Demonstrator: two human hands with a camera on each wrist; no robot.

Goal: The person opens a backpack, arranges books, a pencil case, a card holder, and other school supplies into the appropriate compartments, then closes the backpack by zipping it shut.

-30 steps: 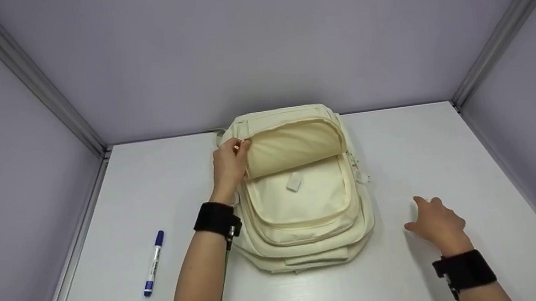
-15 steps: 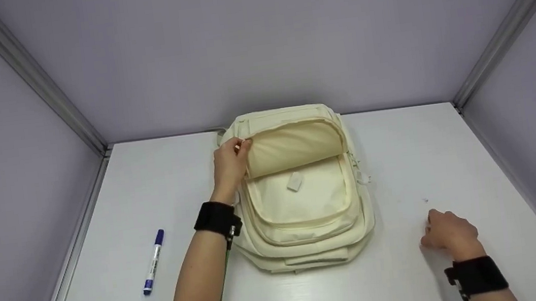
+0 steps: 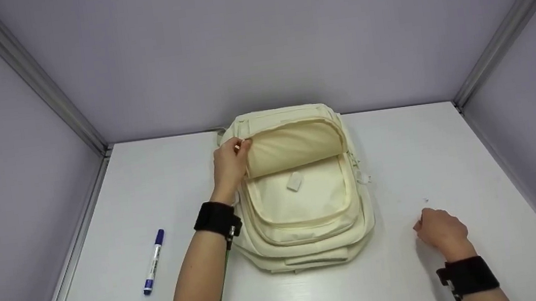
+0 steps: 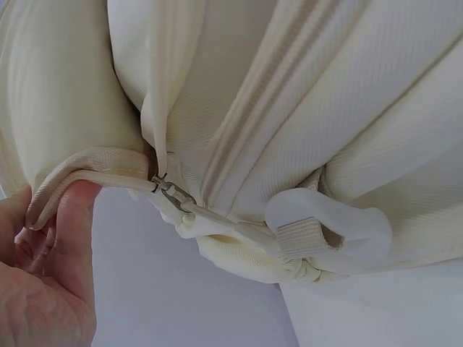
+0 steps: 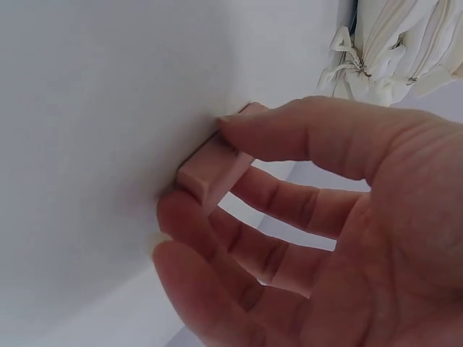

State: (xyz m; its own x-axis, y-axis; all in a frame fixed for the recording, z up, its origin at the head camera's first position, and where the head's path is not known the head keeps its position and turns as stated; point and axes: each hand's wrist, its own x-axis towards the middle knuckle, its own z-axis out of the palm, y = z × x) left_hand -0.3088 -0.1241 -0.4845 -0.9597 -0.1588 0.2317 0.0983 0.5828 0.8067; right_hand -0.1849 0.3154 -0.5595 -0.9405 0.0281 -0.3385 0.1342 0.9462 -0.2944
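Note:
A cream backpack (image 3: 305, 202) lies on the white table, its front pocket unzipped and the flap (image 3: 293, 147) folded back. My left hand (image 3: 230, 165) pinches the left edge of that flap; the left wrist view shows its edging (image 4: 94, 163) between thumb and fingers, near the metal zipper pull (image 4: 170, 191). Right of the backpack, my right hand (image 3: 441, 229) is low at the table. In the right wrist view its thumb and fingers pinch a small pink eraser-like block (image 5: 213, 166). The head view hides this block behind the hand.
A blue-and-white marker (image 3: 154, 261) lies left of the left forearm. Inside the opened pocket there is a small white rectangular piece (image 3: 295, 181). A tiny mark (image 3: 426, 200) shows on the table (image 3: 416, 152) just beyond the right hand. Grey panels (image 3: 275, 42) enclose the table.
My right hand drew back toward the near right, then shifted slightly left, its spread fingers coming together. The left hand has kept its grip on the flap, and the backpack stays put.

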